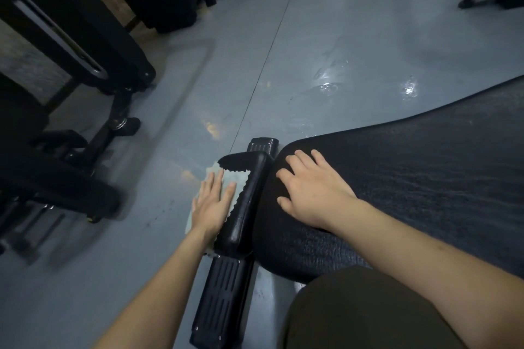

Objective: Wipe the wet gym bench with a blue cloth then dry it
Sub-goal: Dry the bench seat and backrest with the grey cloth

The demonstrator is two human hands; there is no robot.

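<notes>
The black padded gym bench (411, 178) runs from the lower middle to the right edge, its textured top showing a wet sheen. At its end sits a narrower black pad (249, 198). A pale blue cloth (235, 181) with a zigzag edge lies over that pad's left side. My left hand (212, 204) presses flat on the cloth, fingers straight. My right hand (309, 187) rests palm down on the end of the main bench pad, fingers spread and slightly bent, holding nothing.
A black ribbed footplate (224, 300) of the bench frame lies on the grey floor (255, 65) below the small pad. Wet patches (329, 85) glint on the floor ahead. Black gym machines (79, 65) stand at left. My dark-clothed knee (354, 312) is at the bottom.
</notes>
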